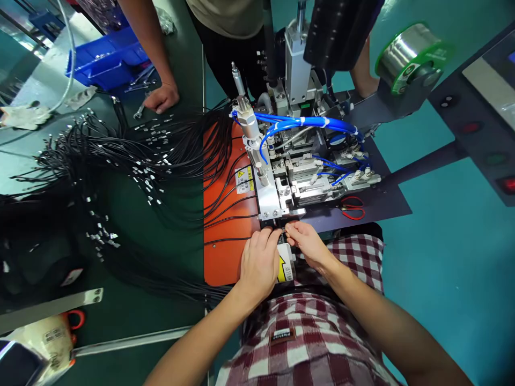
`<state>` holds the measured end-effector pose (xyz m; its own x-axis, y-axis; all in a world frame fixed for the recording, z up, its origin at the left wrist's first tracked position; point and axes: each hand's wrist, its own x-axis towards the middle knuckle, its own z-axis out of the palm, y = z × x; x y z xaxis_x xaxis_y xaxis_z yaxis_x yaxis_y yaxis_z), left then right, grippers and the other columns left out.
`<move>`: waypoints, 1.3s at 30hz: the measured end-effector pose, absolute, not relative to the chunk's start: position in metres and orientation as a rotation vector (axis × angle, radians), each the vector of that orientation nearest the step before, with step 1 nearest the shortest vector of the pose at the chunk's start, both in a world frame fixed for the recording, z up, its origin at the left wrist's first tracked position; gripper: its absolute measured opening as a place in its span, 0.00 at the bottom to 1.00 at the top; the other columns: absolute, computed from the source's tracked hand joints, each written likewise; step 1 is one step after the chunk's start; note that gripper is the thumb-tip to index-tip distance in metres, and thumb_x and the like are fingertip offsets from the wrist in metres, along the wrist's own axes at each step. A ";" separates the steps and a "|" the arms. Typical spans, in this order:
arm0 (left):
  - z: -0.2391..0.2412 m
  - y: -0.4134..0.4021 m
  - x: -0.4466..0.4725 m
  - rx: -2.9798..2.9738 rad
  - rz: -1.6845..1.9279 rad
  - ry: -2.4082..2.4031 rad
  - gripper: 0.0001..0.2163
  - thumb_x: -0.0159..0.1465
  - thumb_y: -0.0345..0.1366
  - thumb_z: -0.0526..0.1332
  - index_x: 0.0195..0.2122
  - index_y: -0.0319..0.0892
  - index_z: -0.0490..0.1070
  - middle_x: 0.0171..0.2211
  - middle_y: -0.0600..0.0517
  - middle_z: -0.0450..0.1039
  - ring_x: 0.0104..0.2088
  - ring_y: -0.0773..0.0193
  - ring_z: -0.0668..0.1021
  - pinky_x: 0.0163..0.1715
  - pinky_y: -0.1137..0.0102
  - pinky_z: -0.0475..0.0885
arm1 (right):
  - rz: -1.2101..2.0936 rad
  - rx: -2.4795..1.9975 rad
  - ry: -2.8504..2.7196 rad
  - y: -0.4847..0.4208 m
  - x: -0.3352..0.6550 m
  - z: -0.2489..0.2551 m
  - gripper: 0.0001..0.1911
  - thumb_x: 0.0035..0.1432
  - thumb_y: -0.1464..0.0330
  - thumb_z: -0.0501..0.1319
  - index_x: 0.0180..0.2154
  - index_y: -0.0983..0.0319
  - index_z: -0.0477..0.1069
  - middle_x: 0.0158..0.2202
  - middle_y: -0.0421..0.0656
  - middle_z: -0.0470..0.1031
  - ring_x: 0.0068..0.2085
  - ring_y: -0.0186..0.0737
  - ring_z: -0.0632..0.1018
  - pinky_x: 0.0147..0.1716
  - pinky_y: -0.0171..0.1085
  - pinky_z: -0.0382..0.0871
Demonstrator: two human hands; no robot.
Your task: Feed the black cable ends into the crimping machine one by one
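My left hand (259, 260) rests on the orange plate (220, 257) at the front of a small metal machine (281, 177), fingers curled and pinched on a thin black cable end. My right hand (306, 244) meets it from the right, fingertips pinched on the same small part just below the machine's front slot (281, 221). A yellow warning label (285, 265) sits between my hands. Several black cables (231, 201) run left across the orange plate.
A big heap of black cables with metal tips (120, 171) covers the green bench at left. Another person's hand (161, 98) rests near a blue bin (107, 59). Red-handled snips (354, 209) lie right of the machine. A solder spool (410, 53) stands at the upper right.
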<state>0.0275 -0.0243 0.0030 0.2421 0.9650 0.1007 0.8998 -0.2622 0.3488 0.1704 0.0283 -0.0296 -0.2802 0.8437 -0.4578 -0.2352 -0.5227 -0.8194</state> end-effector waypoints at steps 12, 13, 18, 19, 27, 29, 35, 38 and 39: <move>-0.010 -0.053 -0.006 2.367 0.345 1.939 0.20 0.67 0.30 0.49 0.60 0.40 0.61 0.57 0.40 0.65 0.56 0.49 0.67 0.50 0.55 0.67 | 1.871 -1.254 -0.819 0.029 0.170 -0.032 0.22 0.46 0.50 0.66 0.23 0.62 0.65 0.19 0.34 0.62 0.21 0.30 0.60 0.23 0.33 0.53; -0.011 -0.053 -0.005 2.357 0.355 1.936 0.20 0.67 0.30 0.49 0.60 0.40 0.61 0.57 0.40 0.65 0.56 0.49 0.66 0.51 0.55 0.67 | 1.868 -1.268 -0.810 0.029 0.172 -0.033 0.22 0.47 0.50 0.66 0.24 0.62 0.66 0.20 0.34 0.63 0.21 0.30 0.61 0.23 0.33 0.54; -0.009 -0.054 -0.010 2.243 0.380 1.905 0.20 0.67 0.30 0.50 0.60 0.41 0.61 0.58 0.41 0.62 0.58 0.50 0.64 0.53 0.56 0.68 | 1.829 -1.316 -0.710 0.018 0.197 -0.035 0.23 0.52 0.49 0.63 0.34 0.64 0.72 0.28 0.39 0.69 0.23 0.30 0.68 0.23 0.32 0.56; -0.009 -0.052 -0.012 2.230 0.392 1.883 0.20 0.67 0.30 0.49 0.60 0.40 0.61 0.58 0.41 0.62 0.58 0.51 0.64 0.53 0.56 0.68 | 1.804 -1.314 -0.682 0.014 0.205 -0.036 0.23 0.51 0.50 0.63 0.34 0.64 0.73 0.27 0.38 0.69 0.23 0.30 0.67 0.23 0.32 0.56; 0.002 0.016 -0.033 2.265 0.539 1.687 0.19 0.67 0.29 0.46 0.59 0.36 0.60 0.57 0.41 0.62 0.59 0.56 0.63 0.60 0.57 0.61 | 1.664 -1.464 -0.500 -0.022 0.249 -0.040 0.21 0.44 0.53 0.69 0.32 0.63 0.74 0.27 0.40 0.68 0.23 0.31 0.66 0.21 0.33 0.57; 0.016 0.018 -0.042 2.246 0.567 1.615 0.17 0.68 0.29 0.46 0.57 0.37 0.60 0.56 0.42 0.62 0.58 0.58 0.65 0.58 0.60 0.63 | 1.666 -1.464 -0.532 -0.026 0.253 -0.034 0.21 0.44 0.53 0.69 0.32 0.62 0.74 0.27 0.40 0.68 0.23 0.31 0.65 0.21 0.33 0.56; 0.051 -0.049 -0.071 2.424 -0.065 1.134 0.09 0.68 0.33 0.51 0.42 0.42 0.70 0.38 0.48 0.68 0.39 0.62 0.72 0.39 0.68 0.68 | 1.741 -1.472 -0.770 -0.030 0.257 -0.011 0.16 0.51 0.55 0.66 0.34 0.62 0.73 0.28 0.39 0.67 0.25 0.31 0.65 0.26 0.33 0.60; 0.047 -0.070 -0.075 2.559 -0.382 1.216 0.09 0.67 0.32 0.52 0.39 0.39 0.72 0.36 0.46 0.68 0.38 0.58 0.71 0.36 0.65 0.66 | 1.797 -1.454 -0.917 -0.032 0.249 -0.004 0.15 0.55 0.55 0.64 0.33 0.61 0.72 0.27 0.38 0.66 0.25 0.31 0.64 0.27 0.33 0.59; 0.045 -0.072 -0.075 2.582 -0.420 1.232 0.09 0.67 0.32 0.52 0.38 0.39 0.72 0.36 0.46 0.68 0.38 0.57 0.71 0.36 0.65 0.66 | 1.816 -1.444 -0.969 -0.032 0.246 -0.002 0.14 0.56 0.56 0.63 0.33 0.61 0.71 0.27 0.38 0.66 0.25 0.31 0.64 0.27 0.33 0.59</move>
<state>-0.0754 -0.0722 0.0445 0.6008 0.7134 -0.3605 0.7852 -0.6112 0.0991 0.2457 -0.0321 -0.0018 -0.2129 0.8245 -0.5243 -0.0236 -0.5408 -0.8408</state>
